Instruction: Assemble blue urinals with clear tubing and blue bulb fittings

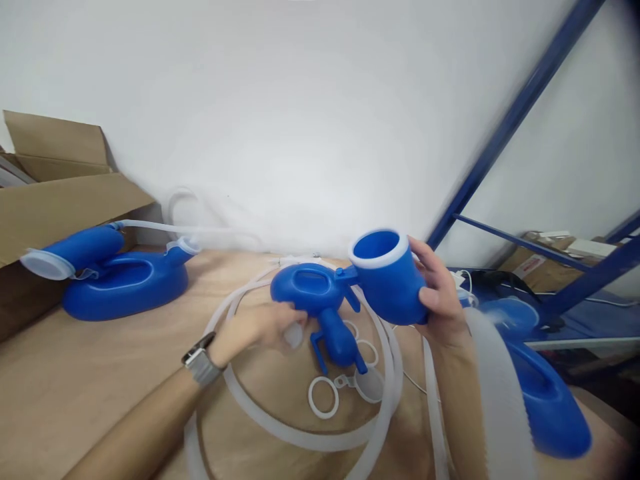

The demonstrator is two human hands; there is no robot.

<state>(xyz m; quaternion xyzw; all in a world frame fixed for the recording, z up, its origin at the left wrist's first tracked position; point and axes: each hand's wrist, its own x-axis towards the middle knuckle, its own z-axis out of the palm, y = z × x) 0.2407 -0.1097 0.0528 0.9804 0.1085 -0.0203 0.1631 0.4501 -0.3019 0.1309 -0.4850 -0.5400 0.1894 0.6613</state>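
Note:
My right hand (437, 293) is wrapped round a blue plastic funnel cup (395, 287) with a white ring (383, 257) on its rim. The cup's open mouth faces up and a little left. My left hand (267, 327), blurred by motion, is beside a small translucent white piece (294, 335); whether the fingers grip it is unclear. A blue urinal bottle (307, 287) sits just beyond that hand. Nearer lies another blue funnel cup (341, 343) with a clip arm. White rings (323, 398) and a translucent lid (370, 385) rest on the brown surface, inside coiled translucent tubing (305, 440).
At the left, a blue urinal bottle (125, 293) lies with a capped blue funnel (87, 250) on it, before an open cardboard box (60, 200). Another blue bottle (550, 400) is at the right, partly behind wide translucent tubing (503, 400). A blue metal frame (515, 127) stands behind.

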